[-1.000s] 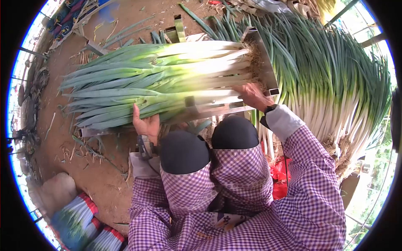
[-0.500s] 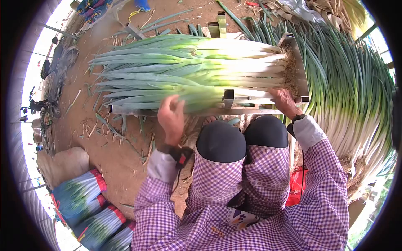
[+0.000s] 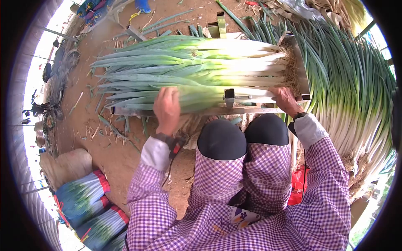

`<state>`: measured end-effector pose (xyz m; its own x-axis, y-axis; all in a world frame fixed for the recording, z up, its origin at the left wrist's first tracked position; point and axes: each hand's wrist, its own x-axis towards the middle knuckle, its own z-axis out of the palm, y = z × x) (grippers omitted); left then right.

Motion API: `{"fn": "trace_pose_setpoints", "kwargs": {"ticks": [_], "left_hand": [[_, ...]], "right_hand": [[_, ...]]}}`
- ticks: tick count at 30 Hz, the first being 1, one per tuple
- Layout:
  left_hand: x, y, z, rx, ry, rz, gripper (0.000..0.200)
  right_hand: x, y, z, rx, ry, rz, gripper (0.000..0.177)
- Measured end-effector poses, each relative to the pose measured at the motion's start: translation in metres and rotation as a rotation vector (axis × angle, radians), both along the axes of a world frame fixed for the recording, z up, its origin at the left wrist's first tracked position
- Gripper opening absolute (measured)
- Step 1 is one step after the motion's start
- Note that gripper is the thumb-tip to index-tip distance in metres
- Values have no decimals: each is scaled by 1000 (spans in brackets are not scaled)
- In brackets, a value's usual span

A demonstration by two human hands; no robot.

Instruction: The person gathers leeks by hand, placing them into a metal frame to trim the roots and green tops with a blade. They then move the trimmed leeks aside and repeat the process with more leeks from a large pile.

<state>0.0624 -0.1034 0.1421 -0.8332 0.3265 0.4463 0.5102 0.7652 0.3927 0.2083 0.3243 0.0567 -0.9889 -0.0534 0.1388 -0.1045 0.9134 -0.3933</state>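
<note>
Long leeks (image 3: 167, 69) lie side by side across a metal frame (image 3: 302, 71), green leaves to the left and white stems and roots to the right. My left hand (image 3: 167, 109) is at the near edge of the leaves, its fingers bent over the nearest leek; the fingertips are partly blurred. My right hand (image 3: 286, 100) is closed round the white root end of the nearest leek, beside the frame's right corner. A square metal post (image 3: 229, 98) stands between my hands at the near side.
A large heap of leeks (image 3: 335, 79) fills the right side. Tied bundles with red bands (image 3: 81, 192) lie at the lower left beside a pale sack (image 3: 69, 165). Loose leaves are scattered on the dirt floor (image 3: 113, 154). Something red (image 3: 298, 184) lies right of my knees.
My left hand has shifted slightly left and up onto the leek leaves. My right hand has stayed at the root end.
</note>
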Motion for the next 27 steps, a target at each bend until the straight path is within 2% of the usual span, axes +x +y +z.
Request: {"fn": "trace_pose_setpoints", "kwargs": {"ticks": [1, 4, 5, 7, 10, 12, 15, 18, 22, 23, 26, 27], "left_hand": [[9, -8, 5, 36, -29, 0, 7], [35, -70, -9, -483, -341, -279, 8], [45, -71, -1, -460, -412, -226, 11], [61, -61, 24, -405, -552, -115, 19], [46, -21, 28, -149, -94, -208, 35], [25, 13, 22, -168, 1, -355, 47], [-8, 53, 7, -259, 25, -582, 51], [-30, 64, -6, -469, -306, -619, 53], [3, 52, -14, -471, -147, -535, 51], [6, 48, -17, -395, -112, -547, 48], [-6, 50, -45, -302, -107, -601, 45], [-9, 53, -41, -386, -204, -582, 46]], "right_hand": [[2, 0, 1, 6, 11, 1, 27], [1, 1, -4, -13, -4, -9, 28], [1, -1, 1, -13, 19, 9, 29], [0, -4, 10, -3, -56, -10, 20], [3, -9, 20, 6, -84, -14, 17], [1, -10, 26, 11, -63, 4, 17], [3, -9, 20, 51, -31, 4, 18], [4, -7, 12, 34, -50, -21, 19], [8, -6, 7, 30, 26, 0, 30], [4, -5, 6, 47, 8, -4, 30], [7, -8, 3, 102, -74, -16, 32], [7, -8, 6, 90, -126, -5, 33]]}}
